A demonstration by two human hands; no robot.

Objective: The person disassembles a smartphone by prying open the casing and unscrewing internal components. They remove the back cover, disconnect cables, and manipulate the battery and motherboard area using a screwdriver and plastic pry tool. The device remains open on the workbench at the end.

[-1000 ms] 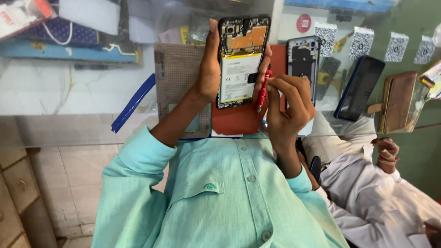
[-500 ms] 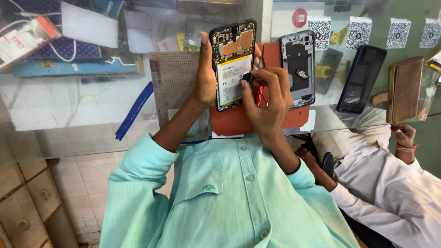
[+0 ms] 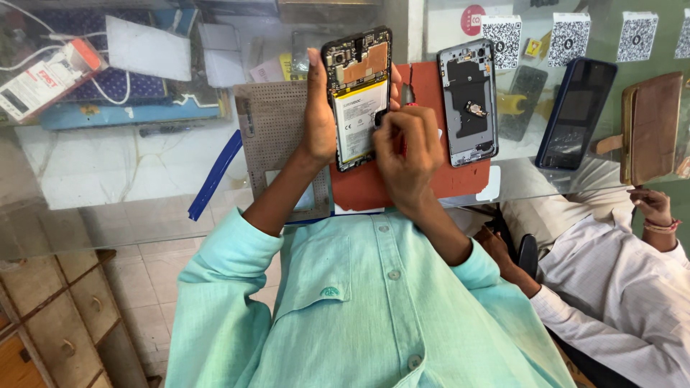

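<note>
Opened phone (image 3: 357,97), back removed, battery and circuit board exposed; held upright above red mat (image 3: 445,179) on glass worktop (image 3: 108,179). Left hand (image 3: 320,118): grip clamped on phone's left edge. Right hand (image 3: 408,151): grip closed on red-handled screwdriver (image 3: 405,136), fingertips pressed against phone's right side. Detached grey back cover (image 3: 468,102) laid on mat, just right of hands. Dark blue phone (image 3: 575,113) and brown wallet (image 3: 650,126) further right. Perforated grey pad (image 3: 272,133) beside left wrist.

A grey back cover (image 3: 468,100) lies on a red mat (image 3: 460,179); a dark phone (image 3: 575,111) and brown wallet (image 3: 650,126) sit toward the counter's right edge.
</note>
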